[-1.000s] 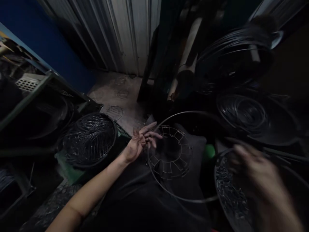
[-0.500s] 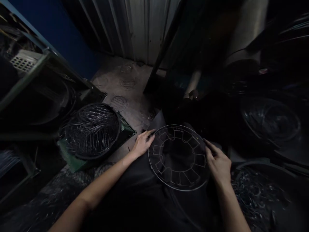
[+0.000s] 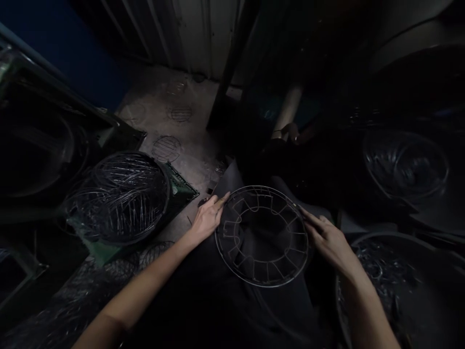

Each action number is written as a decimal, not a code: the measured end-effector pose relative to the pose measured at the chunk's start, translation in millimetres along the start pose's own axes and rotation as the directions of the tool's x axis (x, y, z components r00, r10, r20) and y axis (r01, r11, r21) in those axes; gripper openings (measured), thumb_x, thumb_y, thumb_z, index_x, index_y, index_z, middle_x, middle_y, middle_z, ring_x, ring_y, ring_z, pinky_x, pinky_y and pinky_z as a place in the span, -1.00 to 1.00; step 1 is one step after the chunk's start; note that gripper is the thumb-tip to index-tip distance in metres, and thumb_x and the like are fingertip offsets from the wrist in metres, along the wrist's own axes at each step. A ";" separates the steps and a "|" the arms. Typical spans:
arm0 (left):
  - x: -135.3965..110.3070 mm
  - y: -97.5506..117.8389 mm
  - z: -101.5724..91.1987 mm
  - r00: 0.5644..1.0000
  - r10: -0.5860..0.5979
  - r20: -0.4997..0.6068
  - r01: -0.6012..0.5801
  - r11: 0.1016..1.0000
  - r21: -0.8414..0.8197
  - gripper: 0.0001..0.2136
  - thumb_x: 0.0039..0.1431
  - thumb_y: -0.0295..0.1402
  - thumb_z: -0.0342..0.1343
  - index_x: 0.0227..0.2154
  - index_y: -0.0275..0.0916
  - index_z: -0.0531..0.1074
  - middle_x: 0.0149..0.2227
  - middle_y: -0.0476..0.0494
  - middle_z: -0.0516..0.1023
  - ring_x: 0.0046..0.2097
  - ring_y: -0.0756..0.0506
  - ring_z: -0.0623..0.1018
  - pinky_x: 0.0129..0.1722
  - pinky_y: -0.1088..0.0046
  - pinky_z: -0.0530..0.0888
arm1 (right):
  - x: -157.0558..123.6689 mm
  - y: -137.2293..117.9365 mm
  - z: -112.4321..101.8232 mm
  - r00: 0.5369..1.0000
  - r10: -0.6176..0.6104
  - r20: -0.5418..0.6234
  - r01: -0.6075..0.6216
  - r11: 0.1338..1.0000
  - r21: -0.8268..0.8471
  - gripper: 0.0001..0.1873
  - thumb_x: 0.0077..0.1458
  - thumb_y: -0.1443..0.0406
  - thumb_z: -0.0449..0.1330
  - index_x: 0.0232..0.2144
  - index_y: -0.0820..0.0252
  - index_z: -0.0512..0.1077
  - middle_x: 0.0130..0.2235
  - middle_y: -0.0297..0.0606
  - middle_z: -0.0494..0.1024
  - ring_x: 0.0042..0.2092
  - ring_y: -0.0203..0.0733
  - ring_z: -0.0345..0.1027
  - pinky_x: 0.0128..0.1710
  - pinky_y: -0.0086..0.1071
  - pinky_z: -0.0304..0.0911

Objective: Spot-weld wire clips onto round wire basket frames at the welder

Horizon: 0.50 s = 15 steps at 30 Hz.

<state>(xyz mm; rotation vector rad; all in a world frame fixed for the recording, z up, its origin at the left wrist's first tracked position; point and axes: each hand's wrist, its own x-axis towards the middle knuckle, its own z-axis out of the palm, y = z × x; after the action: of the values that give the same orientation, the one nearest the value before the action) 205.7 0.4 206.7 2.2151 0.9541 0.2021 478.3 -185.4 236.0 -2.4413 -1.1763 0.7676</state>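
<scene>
A round wire frame (image 3: 262, 284), with an outer ring and a wavy inner ring of bent wire, is held over my lap. My left hand (image 3: 209, 217) grips its upper left rim, the fingers closed on the wire. On the opposite side, my right hand (image 3: 326, 238) pinches the upper right rim. The frame is tilted slightly toward me, and dark cloth shows through its middle. The scene is dim, so fine details of the wire joints cannot be made out.
Left of me, a round tub (image 3: 169, 196) full of thin wire pieces stands on a green crate (image 3: 181, 186). Wire grilles (image 3: 166, 148) lie on the floor. At the right a basin (image 3: 399, 237) holds small metal pieces, with a wire coil (image 3: 407, 165) beyond it.
The view has shifted, so the surroundings sit differently. Both hands keep hold of the wire frame, which appears slightly further left. My right hand's fingers reach more along the rim.
</scene>
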 end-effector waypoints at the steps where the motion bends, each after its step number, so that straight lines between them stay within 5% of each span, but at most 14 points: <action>1: -1.3 -0.5 2.5 1.000 0.006 -0.028 -0.006 1.000 0.000 -0.61 0.30 -0.38 -0.23 0.14 -0.17 0.25 -0.39 -0.06 0.28 -0.34 0.00 0.39 -0.29 0.52 0.39 | -1.1 2.3 -0.8 1.000 0.004 0.029 -0.005 0.999 0.039 -0.51 0.06 0.09 0.00 0.02 -0.01 0.42 -0.31 -0.24 0.47 -0.24 -0.15 0.37 -0.21 -0.32 0.31; 5: -5.9 -0.7 7.6 0.989 -0.002 -0.147 -0.009 0.997 -0.075 -0.63 0.31 -0.36 -0.22 0.08 -0.23 0.33 -0.37 -0.09 0.31 -0.31 -0.01 0.41 -0.24 0.49 0.41 | -8.6 2.1 -0.1 0.999 0.037 0.010 -0.038 0.973 0.228 -0.50 0.07 0.03 0.05 0.01 0.04 0.42 -0.18 -0.23 0.50 -0.10 -0.14 0.36 -0.06 -0.31 0.28; 9: -7.6 -1.1 3.5 0.989 -0.039 -0.145 0.013 0.984 -0.177 -0.66 0.31 -0.35 -0.20 0.06 -0.23 0.34 -0.28 -0.13 0.41 -0.25 -0.02 0.45 -0.18 0.46 0.41 | -10.8 -9.3 5.5 0.999 0.050 -0.011 -0.042 0.927 0.373 -0.54 0.09 0.05 0.08 -0.02 0.10 0.43 -0.09 -0.22 0.49 -0.04 -0.14 0.34 0.02 -0.28 0.23; 15: -5.3 -1.6 4.0 0.982 -0.060 -0.180 0.022 0.978 -0.206 -0.67 0.30 -0.32 -0.15 0.05 -0.19 0.35 -0.13 -0.14 0.48 -0.10 -0.05 0.48 0.00 0.37 0.39 | -10.7 -22.5 10.1 0.978 0.031 -0.206 0.043 0.938 0.343 -0.62 0.12 0.12 0.07 -0.08 0.16 0.46 -0.22 -0.22 0.49 -0.16 -0.18 0.37 -0.11 -0.31 0.28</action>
<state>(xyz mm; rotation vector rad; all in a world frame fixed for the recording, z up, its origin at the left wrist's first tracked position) 202.5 -4.6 203.3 2.0123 1.0301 0.4733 452.9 -179.6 242.6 -2.1625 -0.8840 0.6348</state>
